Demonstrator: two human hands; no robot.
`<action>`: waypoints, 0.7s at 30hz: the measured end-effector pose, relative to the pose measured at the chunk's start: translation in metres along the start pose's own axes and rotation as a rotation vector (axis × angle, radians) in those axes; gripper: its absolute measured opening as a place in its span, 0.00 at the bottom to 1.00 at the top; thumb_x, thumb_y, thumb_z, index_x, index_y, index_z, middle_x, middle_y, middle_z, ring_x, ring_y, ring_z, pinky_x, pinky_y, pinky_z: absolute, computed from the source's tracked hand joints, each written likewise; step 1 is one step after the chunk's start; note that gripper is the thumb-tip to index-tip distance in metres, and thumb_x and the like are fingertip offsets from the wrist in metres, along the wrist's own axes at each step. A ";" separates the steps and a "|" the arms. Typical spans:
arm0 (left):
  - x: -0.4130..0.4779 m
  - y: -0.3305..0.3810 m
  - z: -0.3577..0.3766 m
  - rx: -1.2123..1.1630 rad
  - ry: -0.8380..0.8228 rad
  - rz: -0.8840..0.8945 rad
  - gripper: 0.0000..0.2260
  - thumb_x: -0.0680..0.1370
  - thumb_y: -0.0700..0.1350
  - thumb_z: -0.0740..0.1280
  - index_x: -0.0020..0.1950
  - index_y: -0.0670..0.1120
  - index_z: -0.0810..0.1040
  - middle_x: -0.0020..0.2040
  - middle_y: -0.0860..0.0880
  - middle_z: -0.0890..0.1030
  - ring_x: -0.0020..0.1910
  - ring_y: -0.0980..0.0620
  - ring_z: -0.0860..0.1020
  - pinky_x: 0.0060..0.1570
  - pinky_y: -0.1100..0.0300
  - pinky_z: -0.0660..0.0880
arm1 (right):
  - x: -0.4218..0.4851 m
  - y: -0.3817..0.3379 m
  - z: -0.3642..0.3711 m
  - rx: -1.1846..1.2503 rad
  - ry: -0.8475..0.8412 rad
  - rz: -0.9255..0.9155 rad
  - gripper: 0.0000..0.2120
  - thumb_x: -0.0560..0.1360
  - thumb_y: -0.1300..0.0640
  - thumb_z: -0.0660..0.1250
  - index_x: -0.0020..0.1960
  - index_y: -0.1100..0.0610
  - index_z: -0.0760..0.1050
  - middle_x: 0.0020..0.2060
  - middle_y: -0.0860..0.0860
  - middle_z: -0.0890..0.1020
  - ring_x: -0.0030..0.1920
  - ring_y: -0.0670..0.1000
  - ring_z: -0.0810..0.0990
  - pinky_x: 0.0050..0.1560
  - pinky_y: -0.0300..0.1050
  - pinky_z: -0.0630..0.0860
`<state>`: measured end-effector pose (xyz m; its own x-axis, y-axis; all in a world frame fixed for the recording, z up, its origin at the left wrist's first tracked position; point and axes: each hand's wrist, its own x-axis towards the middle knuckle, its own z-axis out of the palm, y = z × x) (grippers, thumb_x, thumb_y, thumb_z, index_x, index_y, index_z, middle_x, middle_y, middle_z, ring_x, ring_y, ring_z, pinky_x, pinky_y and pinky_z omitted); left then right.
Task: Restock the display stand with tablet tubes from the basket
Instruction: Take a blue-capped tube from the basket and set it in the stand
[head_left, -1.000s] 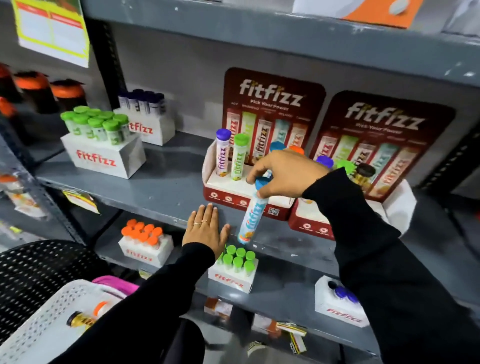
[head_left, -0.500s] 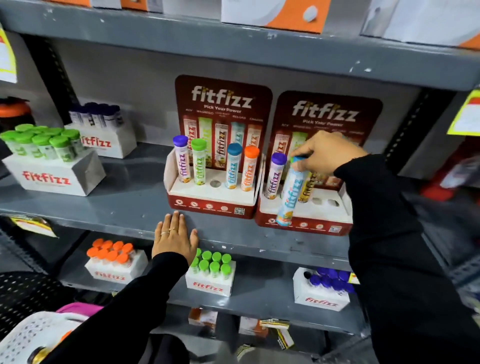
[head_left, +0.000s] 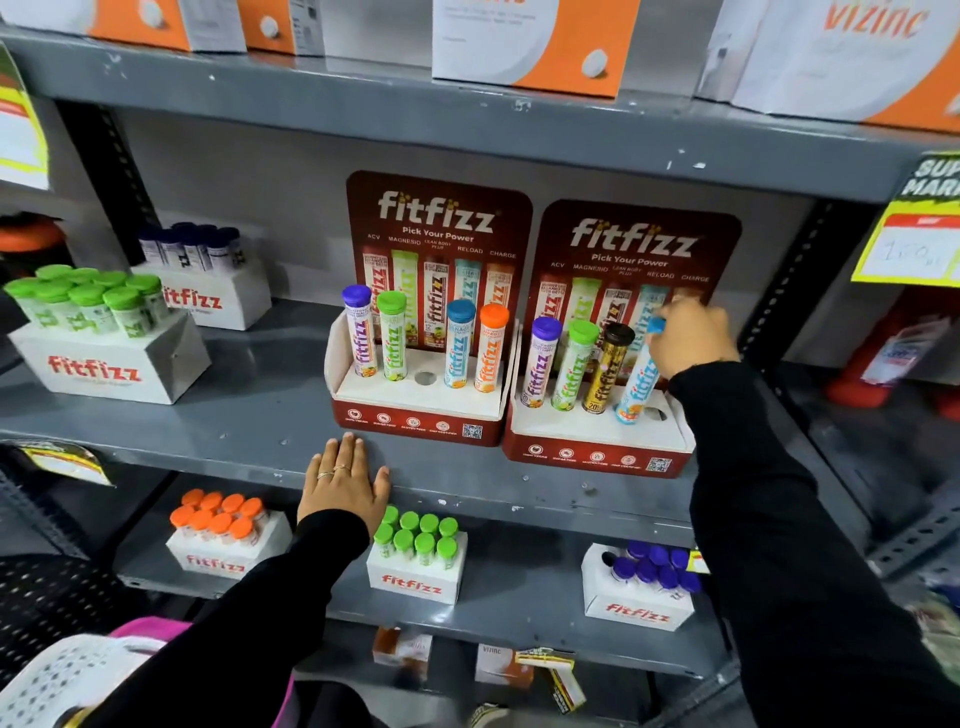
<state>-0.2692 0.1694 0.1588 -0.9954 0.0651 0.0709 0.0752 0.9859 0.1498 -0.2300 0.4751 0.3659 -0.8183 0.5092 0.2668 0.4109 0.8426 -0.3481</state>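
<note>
Two red fitfizz display stands sit side by side on the grey middle shelf. The left stand (head_left: 415, 423) holds purple, green, blue and orange capped tubes, with an empty hole (head_left: 425, 378) in the middle. The right stand (head_left: 597, 449) holds purple, green and black capped tubes. My right hand (head_left: 688, 335) grips the cap end of a blue-capped tube (head_left: 636, 387), whose tilted foot rests at the fourth slot. An empty hole (head_left: 655, 414) lies beside it. My left hand (head_left: 343, 483) lies flat on the shelf's front edge. The white basket (head_left: 67, 675) shows at the bottom left.
White fitfizz boxes of green-capped (head_left: 88, 312) and dark-capped tubes (head_left: 192, 249) stand on the left of the same shelf. The lower shelf carries boxes of orange (head_left: 218, 519), green (head_left: 418, 535) and purple capped tubes (head_left: 654, 569). A yellow price tag (head_left: 914, 234) hangs at the right.
My right hand carried the blue-capped tube from in front of the left stand across to the right stand and lowered it toward the fourth slot. My left hand stayed on the shelf edge.
</note>
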 end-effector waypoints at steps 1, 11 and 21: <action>0.000 0.000 0.000 0.001 -0.001 0.001 0.26 0.81 0.55 0.45 0.75 0.42 0.50 0.76 0.45 0.51 0.75 0.48 0.48 0.73 0.53 0.44 | 0.000 0.001 0.001 0.004 0.002 -0.003 0.13 0.77 0.69 0.60 0.61 0.68 0.75 0.58 0.69 0.77 0.58 0.67 0.76 0.61 0.59 0.76; 0.001 0.002 -0.002 0.040 -0.010 0.015 0.26 0.81 0.56 0.44 0.75 0.43 0.49 0.77 0.46 0.50 0.75 0.48 0.47 0.73 0.53 0.44 | 0.007 0.008 0.003 -0.069 -0.001 -0.036 0.14 0.76 0.70 0.60 0.60 0.67 0.76 0.57 0.68 0.79 0.55 0.67 0.78 0.59 0.57 0.77; 0.003 -0.002 0.001 0.028 -0.006 0.019 0.26 0.81 0.56 0.45 0.75 0.43 0.50 0.77 0.46 0.50 0.75 0.48 0.47 0.73 0.53 0.44 | 0.014 0.009 0.015 -0.016 -0.166 -0.007 0.21 0.76 0.70 0.59 0.68 0.60 0.71 0.63 0.65 0.76 0.61 0.65 0.75 0.65 0.55 0.73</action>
<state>-0.2719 0.1681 0.1582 -0.9941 0.0849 0.0678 0.0926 0.9883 0.1208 -0.2437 0.4872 0.3525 -0.8756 0.4688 0.1163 0.4107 0.8492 -0.3319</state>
